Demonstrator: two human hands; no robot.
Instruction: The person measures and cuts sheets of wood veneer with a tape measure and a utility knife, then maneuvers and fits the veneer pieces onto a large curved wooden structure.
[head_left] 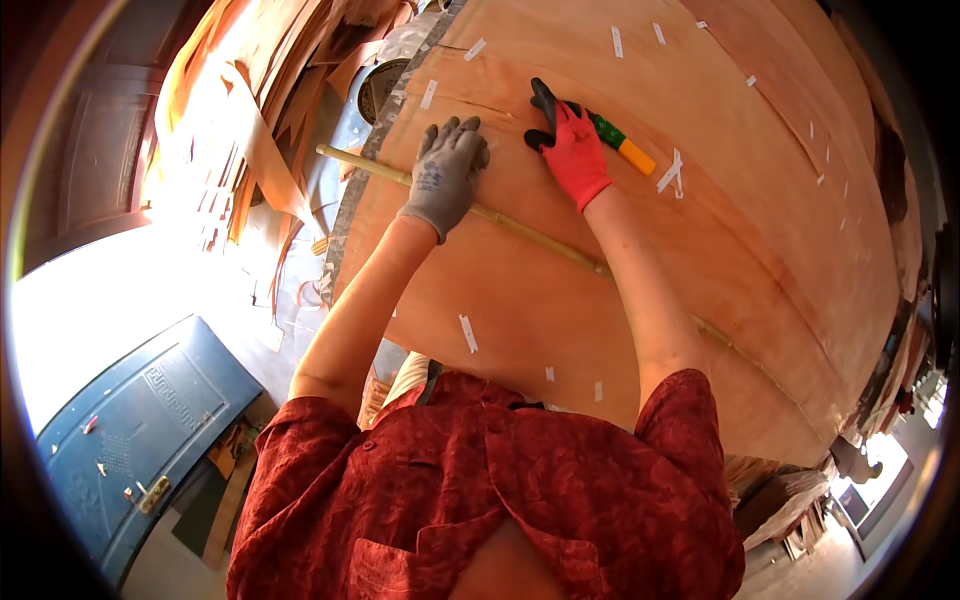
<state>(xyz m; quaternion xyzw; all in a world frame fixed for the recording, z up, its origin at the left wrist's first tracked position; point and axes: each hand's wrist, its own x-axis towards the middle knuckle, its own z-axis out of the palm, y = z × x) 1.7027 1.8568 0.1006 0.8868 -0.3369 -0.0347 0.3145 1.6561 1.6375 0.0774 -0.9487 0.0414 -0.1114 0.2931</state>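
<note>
A broad reddish-brown wood veneer sheet (520, 300) lies before me, dotted with short strips of white tape. My left hand (450, 170), in a grey glove, rests on it with fingers stretched forward, near its dark left edge. A thin bamboo stick (530, 235) runs slantwise across the sheet, passing beneath my left hand and right forearm. To the right, my right hand (572, 150) wears a red glove with black fingertips. It is closed round a tool with a green and yellow handle (628, 150); index finger and thumb reach forward, and the tool's working end is hidden.
Loose veneer strips (265, 140) are heaped at the far left. A round dark object (380, 92) sits beside the sheet's left edge. At lower left is a blue panelled door (150, 430) with a handle. More stacked sheets (775, 500) show at lower right.
</note>
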